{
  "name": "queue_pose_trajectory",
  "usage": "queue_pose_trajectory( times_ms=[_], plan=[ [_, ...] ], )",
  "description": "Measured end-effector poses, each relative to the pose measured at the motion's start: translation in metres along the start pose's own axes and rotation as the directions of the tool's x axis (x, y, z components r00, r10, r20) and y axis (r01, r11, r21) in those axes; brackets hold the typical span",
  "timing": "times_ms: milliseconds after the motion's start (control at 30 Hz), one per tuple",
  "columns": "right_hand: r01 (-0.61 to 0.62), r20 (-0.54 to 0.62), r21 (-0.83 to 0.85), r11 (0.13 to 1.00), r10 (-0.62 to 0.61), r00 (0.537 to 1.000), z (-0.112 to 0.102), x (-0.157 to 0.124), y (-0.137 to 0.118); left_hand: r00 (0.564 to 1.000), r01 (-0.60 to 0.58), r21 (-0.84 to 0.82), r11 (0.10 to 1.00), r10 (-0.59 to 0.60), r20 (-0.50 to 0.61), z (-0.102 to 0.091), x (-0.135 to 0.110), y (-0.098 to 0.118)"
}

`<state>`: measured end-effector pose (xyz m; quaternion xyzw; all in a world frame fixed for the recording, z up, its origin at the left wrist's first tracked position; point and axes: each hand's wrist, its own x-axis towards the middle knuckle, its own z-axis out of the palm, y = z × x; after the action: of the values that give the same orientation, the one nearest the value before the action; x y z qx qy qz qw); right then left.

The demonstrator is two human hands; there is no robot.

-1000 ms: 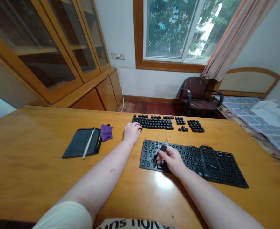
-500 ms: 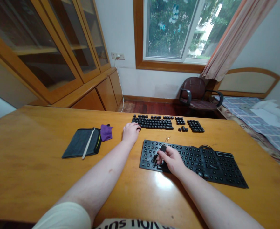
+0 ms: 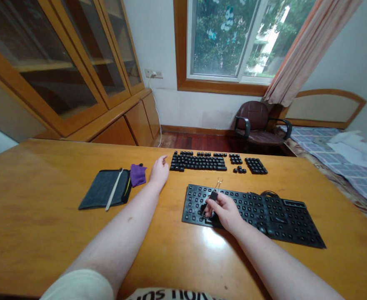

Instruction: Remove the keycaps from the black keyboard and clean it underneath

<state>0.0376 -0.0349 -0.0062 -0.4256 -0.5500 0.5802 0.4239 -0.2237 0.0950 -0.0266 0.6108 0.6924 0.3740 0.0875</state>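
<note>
My left hand (image 3: 160, 171) is just left of the black keycaps (image 3: 198, 161), which are laid out in keyboard order along the far part of the table. It touches none of them, its fingers look loosely stretched and I see nothing in them. In my right hand (image 3: 225, 210) is a keycap puller (image 3: 213, 196) with a black handle and wire loops at both ends. That hand is over the left part of a black keyboard (image 3: 295, 227), whose keycaps are off and whose switches show. The puller's lower end is partly hidden by the fingers.
On the left lie a dark zip pouch (image 3: 100, 189), a pale brush-like stick (image 3: 113, 189) across it, and a purple cloth (image 3: 138, 175). A coiled cable (image 3: 270, 193) sits behind the keyboard. Beyond the wooden table (image 3: 39, 216) stands an office chair (image 3: 255, 121).
My left hand has moved left, off the keycap at the near left corner of the laid-out group, leaving it there. My right hand stays in place with the puller.
</note>
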Motion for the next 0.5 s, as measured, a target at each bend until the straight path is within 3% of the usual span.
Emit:
queue_pose_trajectory(
  times_ms=[300, 500],
  plan=[
    [-0.002, -0.008, 0.009, 1.0, 0.002, 1.0, 0.0, -0.001, 0.0, 0.957, -0.279, 0.131, 0.951, 0.263, 0.124, -0.004, -0.012, 0.024],
    [-0.004, -0.008, 0.002, 1.0, 0.004, 1.0, 0.0, 0.0, -0.002, 0.949, -0.305, 0.173, 0.937, 0.283, 0.137, 0.004, -0.011, 0.026]
  ],
)
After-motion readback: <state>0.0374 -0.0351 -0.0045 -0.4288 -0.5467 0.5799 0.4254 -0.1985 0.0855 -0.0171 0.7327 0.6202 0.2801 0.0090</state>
